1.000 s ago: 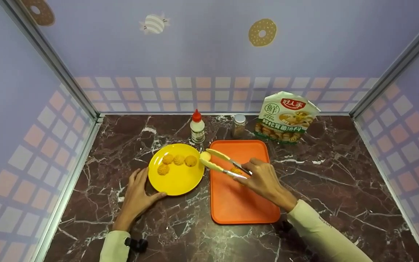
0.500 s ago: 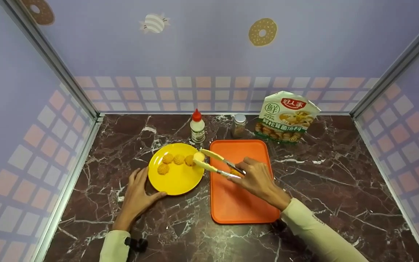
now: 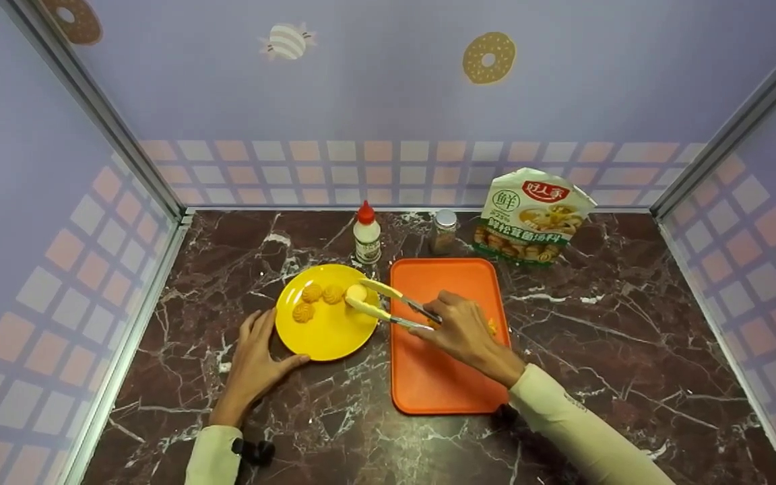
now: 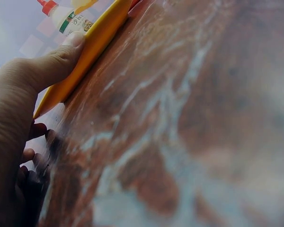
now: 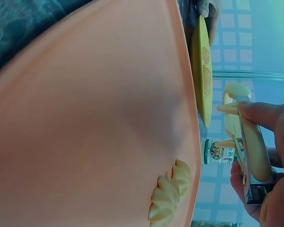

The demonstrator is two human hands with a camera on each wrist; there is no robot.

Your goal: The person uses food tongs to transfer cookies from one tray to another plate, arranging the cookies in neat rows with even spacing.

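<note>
Clearly legible on the green-and-white bag at the back of the counter are 好人家 in a red badge, a circled 鲜, and 鲜松茸菌汤料 across its lower part. A red-capped bottle has a green-and-white label starting with 沙, while print on the right sleeve is too small to read. The right hand grips metal tongs with pale yellow tips; between them sits a pale, round cookie, smoother-looking than the rest, above the right part of the yellow plate. Whether it touches the plate, I cannot tell. Three golden, ridged swirl cookies lie plainly visible on that plate, and more swirl cookies lie on the orange tray. The left hand holds the plate's edge, thumb on the rim. A second ago, the tongs held the pale cookie by the gap between plate and tray; now they reach farther left, over the plate, and hide a fourth swirl that showed there then. Left hand and plate stay where they were.
</note>
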